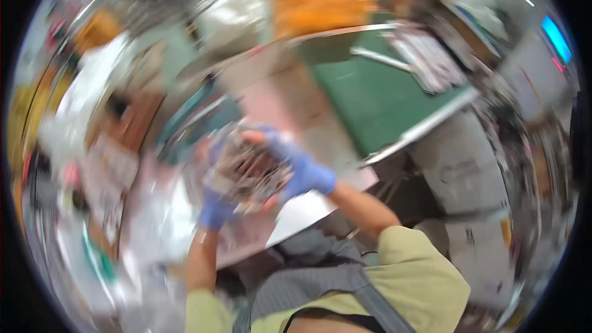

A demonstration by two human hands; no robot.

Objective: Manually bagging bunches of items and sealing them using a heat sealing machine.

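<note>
A pale pink worktable (271, 102) runs through the middle of a crowded workspace, where a person in a yellow-green top (422, 265) and grey apron (302, 287) handles a loose load at the near side. To the right and farther off lies a green surface (370, 105) edged with a pale rim. Grey-white boxes (459, 172) stand to the right, below the green surface. An orange bag (324, 0) sits at the far side, with a white bag (234, 18) just left of it. Crumpled clear plastic (157, 216) spreads over the near left, and a teal item (206, 114), too blurred to identify, lies just beyond the hands. A batch of pale strips (425, 58) rests on the far right of the green surface, a white bar (379, 59) meeting its left side. Between the two blue-gloved hands, above the worktable, is a brown-grey bundle (254, 169) of many small pieces, smeared by motion. The left hand (217, 206) cups it from the left, its fingers too blurred to count; the right hand (302, 169) curls around the right side, thumb over the top and bare fingertips showing. A white sheet (302, 213) lies just beneath the right hand.
</note>
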